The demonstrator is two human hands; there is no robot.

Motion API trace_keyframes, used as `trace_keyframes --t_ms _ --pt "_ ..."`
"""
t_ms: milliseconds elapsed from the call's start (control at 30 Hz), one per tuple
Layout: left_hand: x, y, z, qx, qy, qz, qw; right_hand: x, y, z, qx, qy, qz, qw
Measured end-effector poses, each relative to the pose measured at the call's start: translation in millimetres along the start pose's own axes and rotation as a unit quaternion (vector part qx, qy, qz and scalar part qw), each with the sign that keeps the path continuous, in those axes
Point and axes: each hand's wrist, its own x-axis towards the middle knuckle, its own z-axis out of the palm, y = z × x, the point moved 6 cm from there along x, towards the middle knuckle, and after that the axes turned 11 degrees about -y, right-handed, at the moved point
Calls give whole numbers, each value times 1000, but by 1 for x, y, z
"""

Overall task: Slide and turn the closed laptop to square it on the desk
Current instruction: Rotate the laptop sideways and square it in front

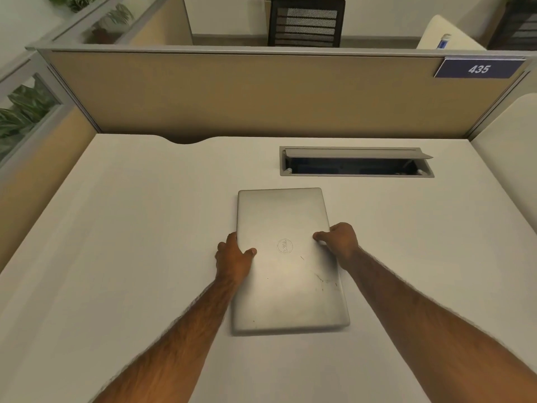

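Observation:
A closed silver laptop (286, 274) lies flat on the white desk (130, 242), near the middle. Its long sides run away from me and its lid logo is turned sideways. My left hand (234, 258) grips the laptop's left long edge, thumb on the lid. My right hand (340, 239) grips the right long edge, thumb on the lid too. Both forearms reach in from the bottom of the view.
A grey cable box (356, 162) with its flap raised is set into the desk just behind the laptop. A tan partition (261, 94) with a blue "435" sign (478, 68) closes the desk's far edge. A curved cutout (186, 140) marks the back edge.

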Motion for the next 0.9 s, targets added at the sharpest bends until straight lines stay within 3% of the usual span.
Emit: trace_keyframes --t_ms 400,600,900 --pt "-5 6 -4 28 -10 -2 1000 -1 3 7 -40 22 48 998" --pt "-4 8 -4 25 -14 -9 1000 5 3 5 59 -2 62 996" --pt "-25 4 7 -34 12 -16 999 13 -10 1 13 -12 50 999"
